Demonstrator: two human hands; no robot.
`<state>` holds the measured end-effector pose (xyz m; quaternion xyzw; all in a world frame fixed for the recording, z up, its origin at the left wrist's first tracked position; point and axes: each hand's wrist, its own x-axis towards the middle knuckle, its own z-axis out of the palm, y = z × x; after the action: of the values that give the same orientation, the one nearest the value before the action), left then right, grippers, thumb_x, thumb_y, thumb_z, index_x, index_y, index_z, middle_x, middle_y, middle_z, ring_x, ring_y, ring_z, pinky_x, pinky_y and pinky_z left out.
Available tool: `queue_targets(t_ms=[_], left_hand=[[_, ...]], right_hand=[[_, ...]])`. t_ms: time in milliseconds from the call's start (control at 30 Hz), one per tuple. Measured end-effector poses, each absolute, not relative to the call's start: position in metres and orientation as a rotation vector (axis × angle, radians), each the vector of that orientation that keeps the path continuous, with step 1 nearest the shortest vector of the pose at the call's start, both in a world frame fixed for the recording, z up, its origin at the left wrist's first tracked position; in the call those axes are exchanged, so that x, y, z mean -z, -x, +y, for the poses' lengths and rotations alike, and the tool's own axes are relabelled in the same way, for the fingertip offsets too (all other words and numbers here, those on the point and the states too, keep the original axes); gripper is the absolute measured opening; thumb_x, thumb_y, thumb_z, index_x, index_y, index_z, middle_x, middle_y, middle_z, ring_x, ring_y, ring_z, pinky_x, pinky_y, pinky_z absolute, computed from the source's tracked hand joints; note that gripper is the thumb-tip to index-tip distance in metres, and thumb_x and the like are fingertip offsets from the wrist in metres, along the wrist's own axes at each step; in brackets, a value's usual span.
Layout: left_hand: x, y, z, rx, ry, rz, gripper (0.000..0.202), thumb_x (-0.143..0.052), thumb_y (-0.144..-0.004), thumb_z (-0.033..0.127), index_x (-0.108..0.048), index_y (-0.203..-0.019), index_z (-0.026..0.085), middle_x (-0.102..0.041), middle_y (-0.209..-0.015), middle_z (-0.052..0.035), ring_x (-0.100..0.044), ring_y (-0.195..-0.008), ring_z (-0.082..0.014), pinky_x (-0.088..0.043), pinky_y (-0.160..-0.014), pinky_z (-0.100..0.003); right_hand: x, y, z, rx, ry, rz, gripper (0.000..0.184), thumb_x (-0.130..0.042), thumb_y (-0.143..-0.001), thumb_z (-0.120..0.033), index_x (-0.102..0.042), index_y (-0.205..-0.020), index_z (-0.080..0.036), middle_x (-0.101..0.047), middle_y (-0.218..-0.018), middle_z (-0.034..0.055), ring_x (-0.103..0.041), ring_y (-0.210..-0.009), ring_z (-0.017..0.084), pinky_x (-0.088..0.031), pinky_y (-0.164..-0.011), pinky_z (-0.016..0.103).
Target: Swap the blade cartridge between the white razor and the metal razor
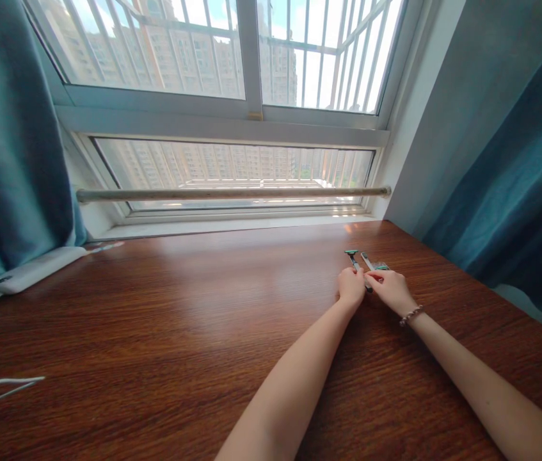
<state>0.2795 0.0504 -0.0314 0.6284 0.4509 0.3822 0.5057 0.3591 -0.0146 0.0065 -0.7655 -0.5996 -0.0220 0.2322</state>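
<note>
My left hand is closed around a razor with a green-edged head pointing away from me. The dark lower end of its handle shows between my hands. My right hand, wearing a beaded bracelet, meets the left one, its thumb and fingers pinched at the handle; the exact contact is too small to make out. Just beyond my right fingers lie a slim light-grey bar with a dark tip and a small clear pack with green in it, partly hidden by the hand.
The brown wood-grain table reaches the window sill. A white power strip with a cord lies at the left edge, a white cable loop nearer me. A rail crosses the window. Blue curtains hang on both sides.
</note>
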Motion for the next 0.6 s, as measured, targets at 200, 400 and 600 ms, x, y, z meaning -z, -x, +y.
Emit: queue_targets(t_ms=[200,400,600], left_hand=[[0.039,-0.282,0.063,-0.783,-1.52,1.075,0.027,-0.044,-0.082,0.029,-0.059,-0.071,0.01,-0.061,-0.058,-0.0078,-0.057,-0.049,-0.0129,-0.043,-0.049,-0.023],[0.037,-0.28,0.061,-0.697,-1.648,1.06,0.032,-0.04,-0.083,0.031,-0.061,-0.07,0.011,-0.064,-0.062,-0.0059,-0.059,-0.053,-0.0123,-0.046,-0.054,-0.022],[0.022,-0.272,0.04,-0.74,-1.858,1.092,0.022,-0.041,-0.081,0.024,-0.06,-0.082,0.013,-0.065,-0.081,-0.0096,-0.061,-0.077,-0.0174,-0.046,-0.072,-0.027]], right_hand=[[-0.006,-0.361,-0.015,-0.056,2.047,-1.665,0.03,-0.048,-0.075,-0.041,-0.07,-0.079,-0.02,-0.067,-0.075,0.0018,-0.061,-0.069,0.015,-0.04,-0.059,0.021],[-0.001,-0.368,-0.013,-0.091,2.11,-1.677,0.033,-0.046,-0.076,-0.044,-0.071,-0.071,-0.022,-0.063,-0.056,0.0002,-0.058,-0.057,0.014,-0.035,-0.053,0.022],[0.004,-0.378,-0.01,0.005,2.221,-1.661,0.034,-0.045,-0.076,-0.042,-0.07,-0.07,-0.02,-0.065,-0.066,0.0051,-0.058,-0.065,0.017,-0.033,-0.055,0.023]])
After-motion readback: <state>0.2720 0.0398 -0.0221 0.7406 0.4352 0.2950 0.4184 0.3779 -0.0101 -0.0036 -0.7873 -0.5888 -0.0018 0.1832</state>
